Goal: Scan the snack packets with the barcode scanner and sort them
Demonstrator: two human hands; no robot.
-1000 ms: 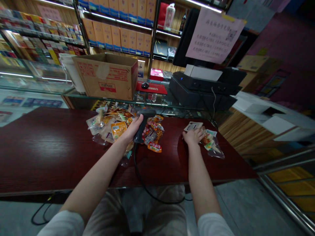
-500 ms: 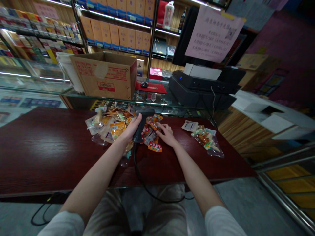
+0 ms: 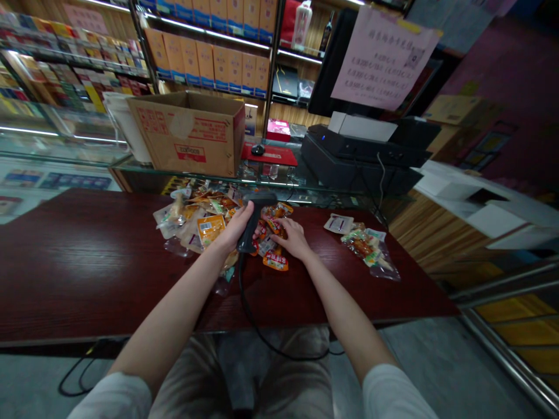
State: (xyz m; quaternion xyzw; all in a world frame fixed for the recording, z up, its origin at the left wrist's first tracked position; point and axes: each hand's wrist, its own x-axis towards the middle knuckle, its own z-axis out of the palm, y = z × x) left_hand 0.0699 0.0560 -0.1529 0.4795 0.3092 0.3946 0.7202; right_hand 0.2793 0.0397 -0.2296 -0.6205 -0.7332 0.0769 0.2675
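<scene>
My left hand (image 3: 239, 226) is wrapped round the grip of a black barcode scanner (image 3: 250, 228), whose head is above the pile of snacks. Close by on the right, my right hand (image 3: 293, 237) rests at the red and orange snack packets (image 3: 276, 260), thumb and fingers apart around them; the fingertips are partly hidden among the wrappers. Left of the scanner lies a heap of clear vacuum-packed snacks (image 3: 187, 224), with an orange packet (image 3: 210, 228) on top. From the scanner's handle a black cable (image 3: 251, 320) runs down over the table edge.
A smaller group of snack packs (image 3: 364, 244) lies on the right of the dark red table (image 3: 87, 262). Behind it, a glass counter carries an open cardboard box (image 3: 187, 137), a computer mouse (image 3: 258, 149) and a black printer-like machine (image 3: 362, 154). Stocked shelves stand farther back.
My right hand has shifted slightly left over the red and orange packets, and its fingers have drawn in a little. The left hand keeps the scanner in nearly the same place.
</scene>
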